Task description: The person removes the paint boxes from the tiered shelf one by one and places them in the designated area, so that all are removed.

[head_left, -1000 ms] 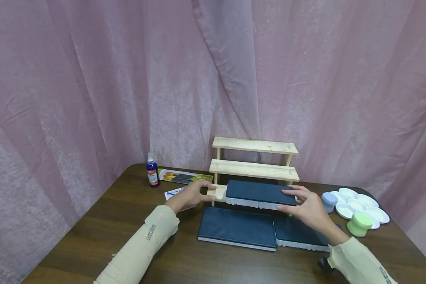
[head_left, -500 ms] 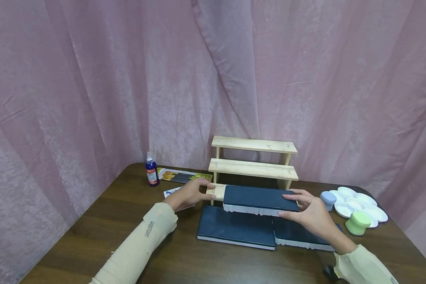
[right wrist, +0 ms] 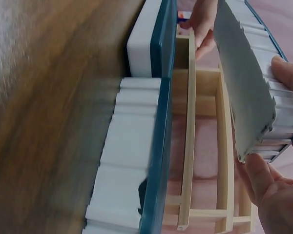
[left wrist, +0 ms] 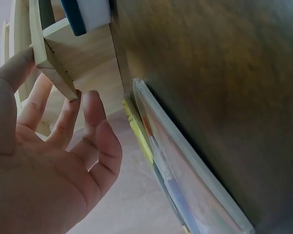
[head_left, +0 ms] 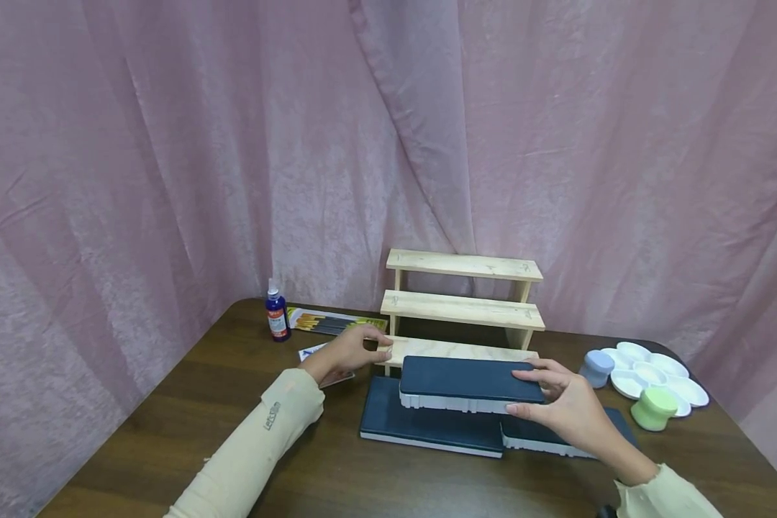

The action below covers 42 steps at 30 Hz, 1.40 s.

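My right hand (head_left: 570,403) grips the right end of a flat box (head_left: 469,378) with a dark blue lid and white ribbed sides, thumb below and fingers on the lid. The right wrist view shows its grey-white underside (right wrist: 241,73), raised in front of the shelf's lowest step. At the left end of that step, my left hand (head_left: 352,351) pinches the board of a three-step wooden shelf (head_left: 462,308); the left wrist view shows fingers (left wrist: 63,124) at the board's edge. Two more blue-lidded boxes, a left one (head_left: 427,428) and a right one (head_left: 550,440), lie on the table below.
Behind my left hand lie a pack of brushes (head_left: 330,321) and a small card-like packet (head_left: 311,351), partly covered. A blue spray bottle (head_left: 277,313) stands at the back left. Rightward are a white flower-shaped palette (head_left: 650,373), a blue sponge (head_left: 597,368) and a green one (head_left: 654,408).
The box in my right hand has come off the lowest step, moving toward me and slightly left, so the bare board shows. My left hand keeps its place on the shelf.
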Motion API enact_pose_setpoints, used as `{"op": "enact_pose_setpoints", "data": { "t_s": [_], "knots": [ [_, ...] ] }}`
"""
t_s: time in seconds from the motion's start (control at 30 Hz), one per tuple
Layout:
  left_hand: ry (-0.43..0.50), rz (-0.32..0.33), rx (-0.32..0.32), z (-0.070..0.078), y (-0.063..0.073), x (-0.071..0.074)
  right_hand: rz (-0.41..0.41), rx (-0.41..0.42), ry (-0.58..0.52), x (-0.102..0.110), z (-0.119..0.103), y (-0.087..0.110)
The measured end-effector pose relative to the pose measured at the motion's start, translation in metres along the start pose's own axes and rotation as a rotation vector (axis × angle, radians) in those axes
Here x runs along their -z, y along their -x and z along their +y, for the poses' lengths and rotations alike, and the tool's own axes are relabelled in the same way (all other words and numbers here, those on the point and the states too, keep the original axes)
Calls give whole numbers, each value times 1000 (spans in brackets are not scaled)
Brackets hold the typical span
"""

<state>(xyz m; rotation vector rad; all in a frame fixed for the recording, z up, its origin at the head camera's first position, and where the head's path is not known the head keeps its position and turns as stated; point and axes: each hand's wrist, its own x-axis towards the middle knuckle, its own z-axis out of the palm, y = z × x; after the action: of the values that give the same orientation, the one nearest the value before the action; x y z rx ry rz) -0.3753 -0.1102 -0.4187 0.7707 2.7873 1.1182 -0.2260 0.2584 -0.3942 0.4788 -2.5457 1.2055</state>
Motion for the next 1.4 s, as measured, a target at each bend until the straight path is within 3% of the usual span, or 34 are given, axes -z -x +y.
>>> {"op": "enact_pose_setpoints", "data": {
  "t_s": [0.73, 0.97, 1.4],
  "knots": [
    [-3, -9, 4, 4, -3, 2, -34, -39, -26, -14, -20, 24],
    [19, 3, 52, 5, -1, 2, -78, -99, -82, -20, -28, 35],
    [46, -5, 68, 1, -2, -1, -130, -222, -93, -29, -39, 45]
  ]
}}
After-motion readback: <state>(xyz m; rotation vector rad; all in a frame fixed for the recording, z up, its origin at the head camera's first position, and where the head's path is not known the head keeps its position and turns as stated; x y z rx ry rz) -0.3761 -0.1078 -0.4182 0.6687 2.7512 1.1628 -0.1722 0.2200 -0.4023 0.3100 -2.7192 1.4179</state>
